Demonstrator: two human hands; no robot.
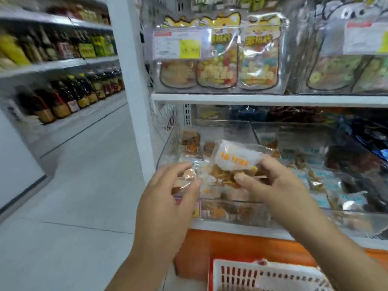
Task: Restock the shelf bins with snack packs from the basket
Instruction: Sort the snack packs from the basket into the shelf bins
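The right hand [279, 181] is gripping a snack pack [235, 158] over the clear bin [241, 211], at twelve o'clock from the basket [262, 276]. The left hand [168, 192] is pinching a second pack [189, 175] at its nine o'clock. The glossy wrappers (crinkly, heaped high) are risking a slide over the bin's front wall.

Far left, dark bottles [69, 97] line an aisle shelf, with green boxes [98, 46] above them. A pale tiled floor [84, 185] runs alongside. A white post [134, 80] stands nearer, a yellow price tag [190, 50] right of it, an orange panel [231, 246] low down.
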